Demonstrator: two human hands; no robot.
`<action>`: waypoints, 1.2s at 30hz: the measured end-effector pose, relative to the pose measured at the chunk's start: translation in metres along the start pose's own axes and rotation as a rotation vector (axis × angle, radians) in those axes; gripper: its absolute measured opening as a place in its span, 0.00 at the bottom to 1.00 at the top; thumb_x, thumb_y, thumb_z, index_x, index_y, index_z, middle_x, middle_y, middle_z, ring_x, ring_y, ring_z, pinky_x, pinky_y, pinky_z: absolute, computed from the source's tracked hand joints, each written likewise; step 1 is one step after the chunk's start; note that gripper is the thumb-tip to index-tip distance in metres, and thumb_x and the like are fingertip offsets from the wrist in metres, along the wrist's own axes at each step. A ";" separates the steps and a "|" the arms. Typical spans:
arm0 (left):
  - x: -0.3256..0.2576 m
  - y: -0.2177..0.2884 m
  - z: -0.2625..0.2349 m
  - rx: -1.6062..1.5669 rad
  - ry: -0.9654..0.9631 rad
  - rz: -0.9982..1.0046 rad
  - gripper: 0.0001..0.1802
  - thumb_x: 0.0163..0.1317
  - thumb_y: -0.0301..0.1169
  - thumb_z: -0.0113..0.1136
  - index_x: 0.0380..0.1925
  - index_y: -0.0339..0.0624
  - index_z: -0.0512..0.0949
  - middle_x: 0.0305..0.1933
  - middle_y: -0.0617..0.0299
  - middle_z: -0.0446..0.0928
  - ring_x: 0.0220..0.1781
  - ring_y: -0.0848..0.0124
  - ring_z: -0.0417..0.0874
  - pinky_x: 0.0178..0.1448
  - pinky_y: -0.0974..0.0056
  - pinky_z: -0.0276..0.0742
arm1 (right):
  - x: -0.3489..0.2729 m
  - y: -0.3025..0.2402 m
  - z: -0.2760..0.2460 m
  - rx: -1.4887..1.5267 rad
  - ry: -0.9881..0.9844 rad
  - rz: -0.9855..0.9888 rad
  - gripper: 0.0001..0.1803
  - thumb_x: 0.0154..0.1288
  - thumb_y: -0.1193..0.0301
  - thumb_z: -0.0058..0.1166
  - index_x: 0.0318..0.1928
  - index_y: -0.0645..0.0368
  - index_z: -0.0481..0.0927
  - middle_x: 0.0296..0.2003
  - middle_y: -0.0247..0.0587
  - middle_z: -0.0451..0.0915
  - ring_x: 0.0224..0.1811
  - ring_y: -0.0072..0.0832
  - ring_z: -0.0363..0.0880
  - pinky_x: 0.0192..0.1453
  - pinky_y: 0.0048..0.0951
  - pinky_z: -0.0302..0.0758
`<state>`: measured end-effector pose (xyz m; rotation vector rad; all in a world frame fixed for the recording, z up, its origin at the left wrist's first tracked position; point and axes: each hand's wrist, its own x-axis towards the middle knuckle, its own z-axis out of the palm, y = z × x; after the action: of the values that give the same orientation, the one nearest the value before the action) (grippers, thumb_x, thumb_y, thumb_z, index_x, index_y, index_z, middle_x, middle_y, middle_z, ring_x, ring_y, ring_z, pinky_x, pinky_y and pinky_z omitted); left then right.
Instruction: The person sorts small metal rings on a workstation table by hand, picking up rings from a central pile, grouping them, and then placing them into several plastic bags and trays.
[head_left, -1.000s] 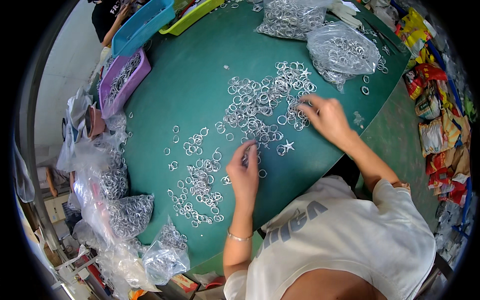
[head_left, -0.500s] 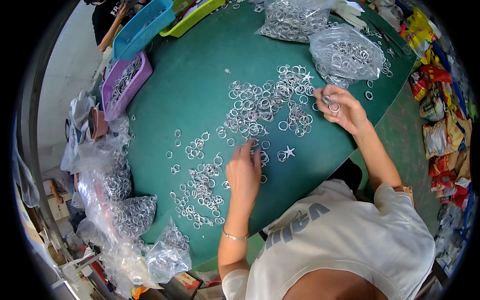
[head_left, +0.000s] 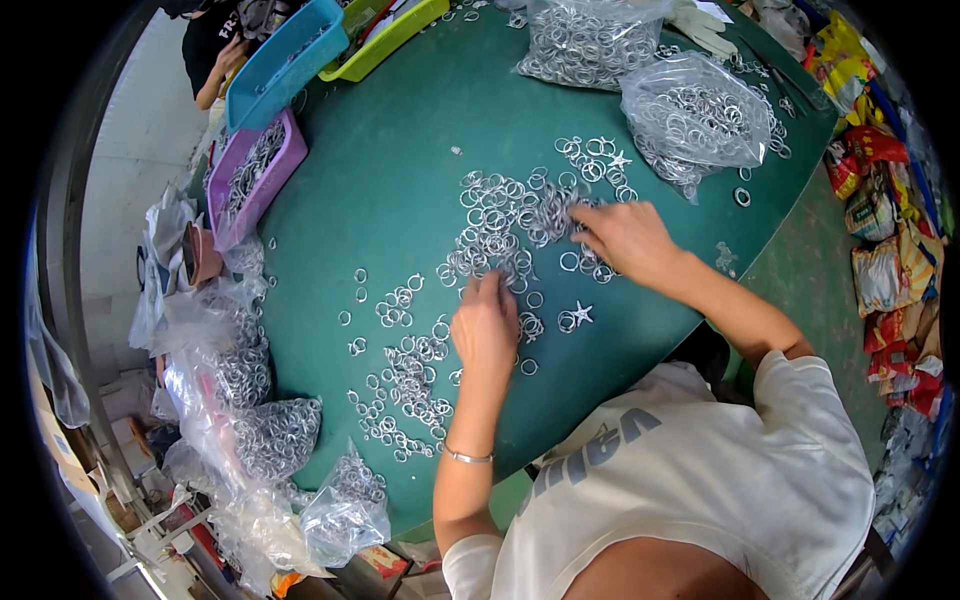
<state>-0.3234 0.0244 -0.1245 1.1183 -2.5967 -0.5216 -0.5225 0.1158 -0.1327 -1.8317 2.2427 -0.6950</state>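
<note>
A loose pile of silver metal rings lies on the green tabletop. At its right side is my right hand, thumb and fingers apart, fingertips touching the rings. Several rings near them are blurred. My left hand bends over the pile's near edge with its fingers drawn together; what the tips pinch is hidden. A star-shaped metal piece with a ring beside it lies to the right of my left hand. Left of that hand, a smaller scatter of rings spreads over the table.
Clear bags of rings stand at the far right, far middle and along the left edge. Purple, blue and green bins line the far left. A co-worker is beyond. Colourful packages lie at right.
My right hand has come down and left from the table's right side, where it held rings up, onto the pile. Rings on the pile's right have shifted. My left hand has barely moved.
</note>
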 end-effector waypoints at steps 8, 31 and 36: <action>-0.003 -0.005 -0.026 0.000 0.016 -0.028 0.11 0.54 0.25 0.56 0.40 0.43 0.77 0.31 0.52 0.76 0.26 0.54 0.78 0.30 0.54 0.73 | -0.007 0.001 -0.011 0.421 0.085 -0.115 0.07 0.58 0.68 0.53 0.35 0.56 0.80 0.25 0.41 0.78 0.29 0.43 0.78 0.29 0.42 0.72; 0.025 -0.006 -0.016 -0.548 0.003 -0.073 0.07 0.56 0.21 0.54 0.34 0.33 0.79 0.26 0.54 0.76 0.25 0.70 0.74 0.31 0.67 0.70 | 0.045 0.011 -0.018 0.785 -0.109 0.288 0.06 0.56 0.72 0.53 0.33 0.61 0.74 0.20 0.39 0.76 0.17 0.32 0.69 0.20 0.28 0.67; 0.012 -0.006 -0.018 -1.113 -0.157 -0.429 0.08 0.60 0.21 0.49 0.37 0.33 0.76 0.25 0.61 0.75 0.16 0.82 0.65 0.19 0.76 0.57 | 0.039 0.002 -0.025 1.951 -0.249 0.623 0.09 0.58 0.76 0.42 0.39 0.66 0.71 0.34 0.40 0.71 0.17 0.17 0.61 0.14 0.16 0.52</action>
<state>-0.3211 0.0078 -0.1095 1.1569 -1.6022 -1.8699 -0.5437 0.0847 -0.1050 -0.1755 0.7796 -1.4470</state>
